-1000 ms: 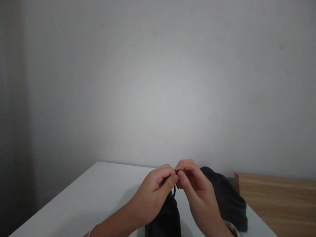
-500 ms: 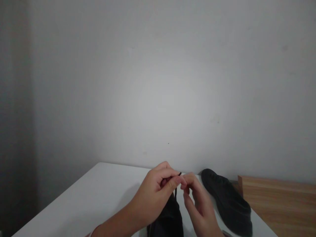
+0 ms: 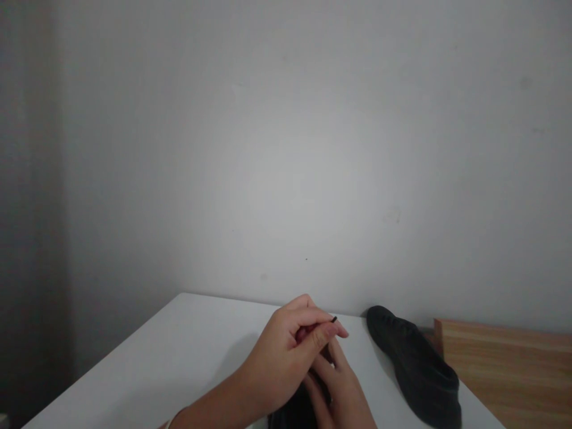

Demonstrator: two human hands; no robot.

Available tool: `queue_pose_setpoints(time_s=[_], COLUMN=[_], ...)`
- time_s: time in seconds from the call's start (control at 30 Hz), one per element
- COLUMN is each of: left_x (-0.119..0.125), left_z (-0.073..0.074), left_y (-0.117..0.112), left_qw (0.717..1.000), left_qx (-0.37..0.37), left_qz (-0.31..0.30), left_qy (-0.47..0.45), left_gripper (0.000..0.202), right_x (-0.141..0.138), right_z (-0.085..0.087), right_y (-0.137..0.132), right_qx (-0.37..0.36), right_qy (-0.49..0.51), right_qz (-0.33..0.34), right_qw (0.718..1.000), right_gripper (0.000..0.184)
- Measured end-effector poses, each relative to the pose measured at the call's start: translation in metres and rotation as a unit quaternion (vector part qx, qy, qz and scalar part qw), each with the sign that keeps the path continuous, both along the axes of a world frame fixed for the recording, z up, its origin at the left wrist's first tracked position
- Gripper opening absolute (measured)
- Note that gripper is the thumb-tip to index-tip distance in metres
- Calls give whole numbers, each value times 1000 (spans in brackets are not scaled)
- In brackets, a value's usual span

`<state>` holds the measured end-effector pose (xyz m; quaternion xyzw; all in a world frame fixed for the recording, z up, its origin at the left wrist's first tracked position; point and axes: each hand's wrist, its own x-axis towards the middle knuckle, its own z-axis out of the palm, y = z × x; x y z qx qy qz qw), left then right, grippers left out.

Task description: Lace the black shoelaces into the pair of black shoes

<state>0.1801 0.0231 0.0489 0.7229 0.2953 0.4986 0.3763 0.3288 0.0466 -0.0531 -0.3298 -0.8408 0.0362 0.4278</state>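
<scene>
Between the thumb and forefinger of my left hand a black shoelace is pinched, its short end sticking out past the fingertips. Below both hands a black shoe stands on the white table, mostly covered by them and cut off by the bottom edge of the picture. My right hand reaches in under the left one, close over the shoe's opening. Its fingertips are hidden behind my left hand, so what they touch cannot be made out.
A second black shoe lies at the right side of the white table, near the wall. Beyond that edge is a wooden board with light grain. A plain grey wall rises behind the table.
My right hand has moved left and down, from beside the left fingertips to underneath them, over the shoe. My left hand keeps its pinch on the shoelace and has shifted slightly right.
</scene>
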Motion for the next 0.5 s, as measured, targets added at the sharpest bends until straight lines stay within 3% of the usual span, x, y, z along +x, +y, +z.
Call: queue_pose_setpoints(time_s=[0.13,0.3,0.4,0.47,0.5], left_x=[1,3,2,1,1], left_z=[-3,-4,-1,3,4], left_y=[1,2,1,0,0], left_qw=[1000,1000,1000,1000,1000], left_qx=[5,-7,-1,14,21], left_qz=[-1,-12,-17,-12,-9], left_qy=[0,0,-9,-9,-5], left_gripper=[26,29,31,33,33], right_x=[1,-5,0,6,8], right_z=[-11,-22,-16,-4,4], right_y=[4,5,-3,-8,-10], right_qx=[-5,-3,37,54,52], right_qy=[23,95,110,184,236], right_qz=[28,-9,16,18,7], right_qw=[999,995,993,981,970], right_gripper=[50,45,25,8,10])
